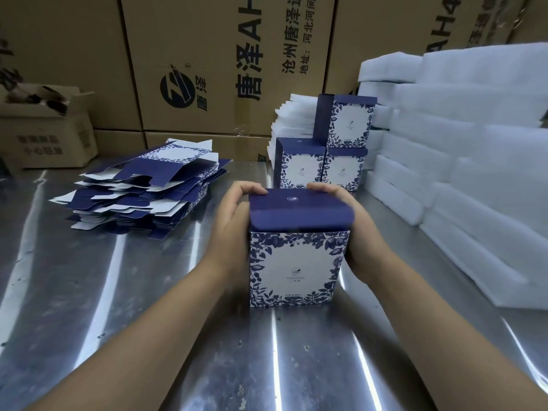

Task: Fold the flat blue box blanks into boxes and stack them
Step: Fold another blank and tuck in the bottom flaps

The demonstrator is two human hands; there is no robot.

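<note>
A folded blue-and-white floral box (pixel 296 262) stands upright on the steel table (pixel 118 292) in the middle. Its dark blue lid flap lies bent over the top, with the front tuck edge still outside the box. My left hand (pixel 229 223) grips the box's left side, fingers curled over the lid's far edge. My right hand (pixel 355 229) holds the right side the same way. A pile of flat blue box blanks (pixel 148 194) lies at the left. Three finished boxes (pixel 323 149) stand stacked behind, two below and one on top.
White foam sheets (pixel 462 143) are piled along the right side and behind the finished boxes. Large brown cartons (pixel 207 54) form a wall at the back. An open small carton (pixel 47 129) sits at the far left.
</note>
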